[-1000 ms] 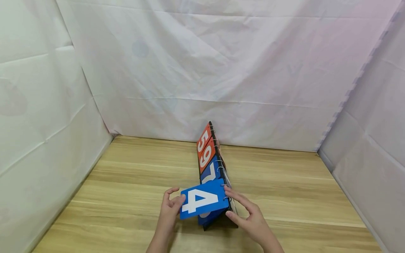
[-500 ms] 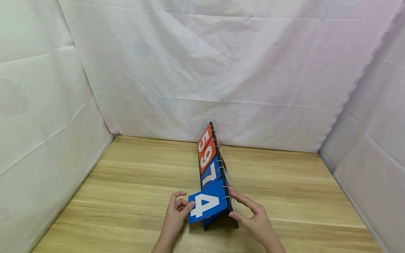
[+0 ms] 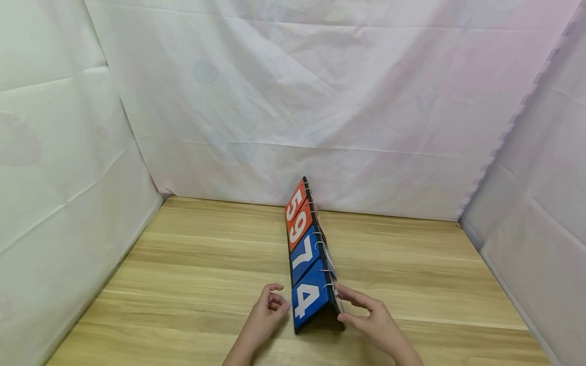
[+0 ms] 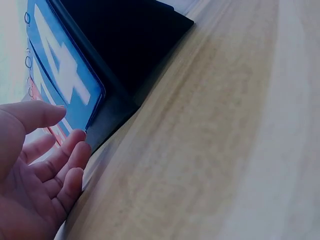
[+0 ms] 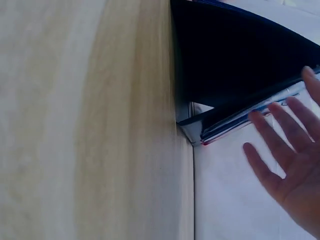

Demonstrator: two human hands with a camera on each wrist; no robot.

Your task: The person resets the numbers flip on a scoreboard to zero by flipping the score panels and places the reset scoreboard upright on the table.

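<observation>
A tent-shaped flip scoreboard [image 3: 305, 254] stands on the wooden table [image 3: 192, 264], its near end towards me. Its left face shows red cards 5 and 9 and blue cards 7 and 4. The blue 4 card [image 3: 310, 300] [image 4: 62, 75] hangs flat against the board. Just left of this card is my left hand [image 3: 274, 305] [image 4: 55, 150], holding nothing, fingers loosely curled and fingertips close to the card's lower corner. My right hand [image 3: 349, 304] [image 5: 285, 150] is spread with straight fingers by the flipped card stack [image 5: 250, 117] on the right face. Whether it touches the stack is unclear.
White cloth walls [image 3: 293, 101] enclose the table on the left, back and right. The scoreboard's black end panel [image 5: 235, 60] [image 4: 130, 45] faces me. Bare wood stretches on both sides of the board.
The blue 4 card swung down from held out to flat against the board. My left hand let go of it and curled back. My right hand stayed beside the rings.
</observation>
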